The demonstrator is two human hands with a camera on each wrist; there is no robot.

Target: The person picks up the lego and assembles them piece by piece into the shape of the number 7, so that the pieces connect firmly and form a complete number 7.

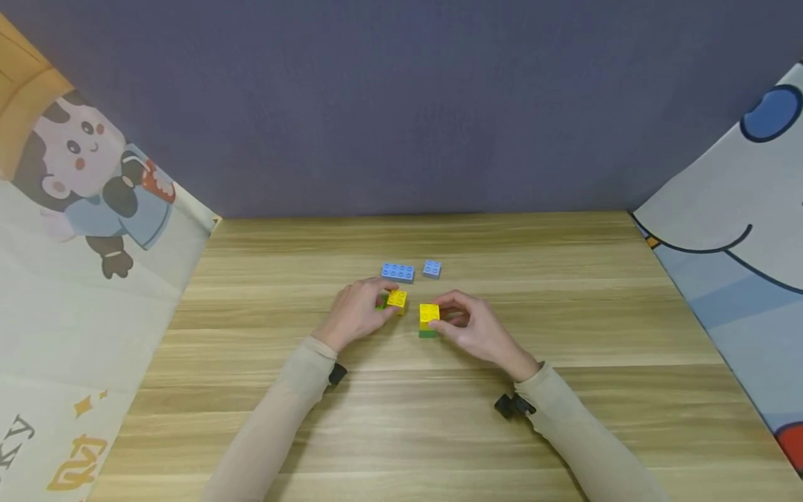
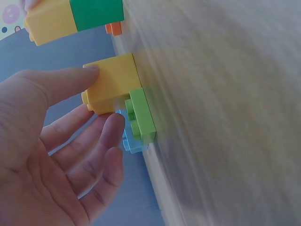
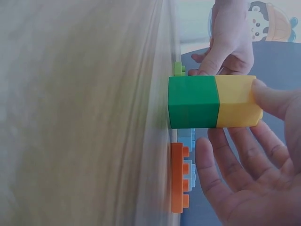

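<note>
My left hand [image 1: 359, 312] pinches a yellow toy brick [image 2: 115, 80] between thumb and fingers, low over the wooden table. Next to that brick, a thin light green brick [image 2: 144, 115] lies on the table, mostly covered by the hand in the head view. With thumb and fingers, my right hand [image 1: 475, 329] holds a yellow brick [image 3: 237, 101] stacked on a dark green brick [image 3: 194, 102]. This stack stands upright a short way to the right of the left hand's brick, its green base right at the tabletop.
Behind the hands lie a long blue brick [image 1: 398, 272] and a small blue brick [image 1: 431, 269]. An orange brick [image 3: 177, 178] lies near my right fingers, hidden in the head view. A dark panel [image 1: 414, 111] rises at the table's back, with printed panels at both sides.
</note>
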